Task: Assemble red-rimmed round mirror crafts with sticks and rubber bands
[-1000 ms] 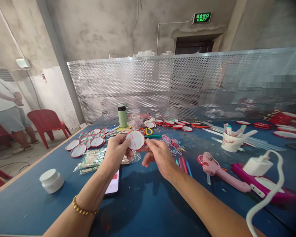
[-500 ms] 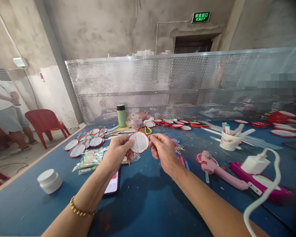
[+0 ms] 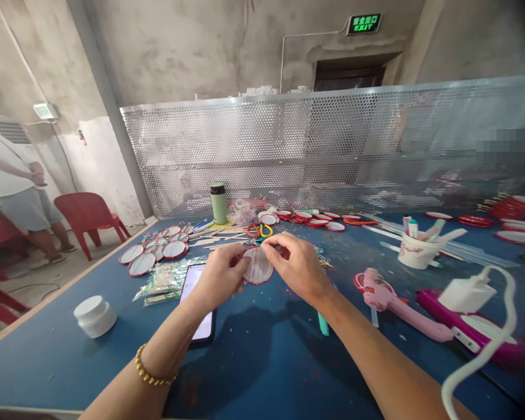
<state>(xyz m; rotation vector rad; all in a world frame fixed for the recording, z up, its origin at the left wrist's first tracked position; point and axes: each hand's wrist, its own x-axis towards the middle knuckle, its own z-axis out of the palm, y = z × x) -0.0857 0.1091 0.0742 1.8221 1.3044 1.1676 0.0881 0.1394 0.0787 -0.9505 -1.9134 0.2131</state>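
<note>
Both hands grip the round disc [image 3: 258, 266]: left hand [image 3: 219, 275] pinches its edge; right hand [image 3: 298, 265] covers the top; steady the rim, and work fingertips gently

A craft workshop: bare concrete walls, an exit sign [image 3: 363, 23], a glue gun [image 3: 389, 303] and red-rimmed discs [image 3: 155, 254] across the blue tabletop [image 3: 262, 361].

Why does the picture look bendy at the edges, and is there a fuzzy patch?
Head view: the wide lens curves the perforated metal screen and the table edges; a blocky blurred patch sits at the right; the arms cast dark shadows on the table; the hands' round disc is sharp.
</note>
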